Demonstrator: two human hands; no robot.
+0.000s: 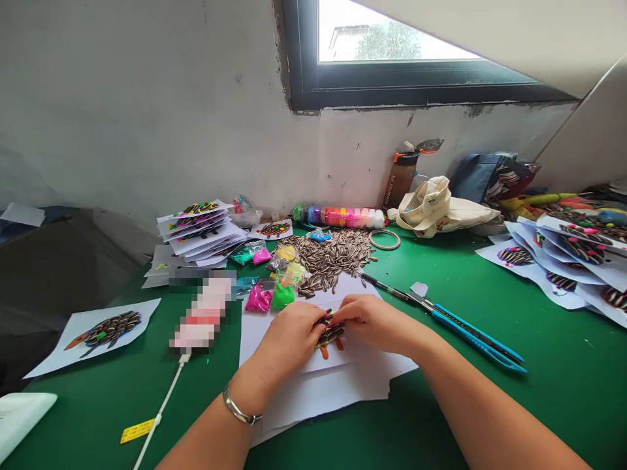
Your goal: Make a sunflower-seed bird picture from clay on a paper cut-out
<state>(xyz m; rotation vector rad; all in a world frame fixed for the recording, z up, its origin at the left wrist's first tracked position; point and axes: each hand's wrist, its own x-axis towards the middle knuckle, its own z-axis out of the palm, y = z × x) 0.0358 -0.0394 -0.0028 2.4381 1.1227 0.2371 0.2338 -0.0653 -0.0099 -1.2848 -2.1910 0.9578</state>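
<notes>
A small figure of striped sunflower seeds [332, 334] with orange feet lies on white paper [323, 391] in front of me. My left hand [294, 329] is closed at its left edge, thumb and fingers gripping it. At its upper right, the fingers of my right hand [369, 320] are pinched together. A bit of pink shows by these fingertips, but what they hold is hidden. Just beyond the hands lie bags of pink clay [260, 297] and green clay [283, 296], and a heap of loose sunflower seeds [330, 256].
Blue tweezers [477, 339], a craft knife and a black pen [386, 287] lie to the right. Stacks of seed pictures stand left [200, 228] and right [563, 261]. A tape ring [385, 239], bottle [400, 179] and cloth bag [431, 209] are at the back. A white cable [161, 411] runs left.
</notes>
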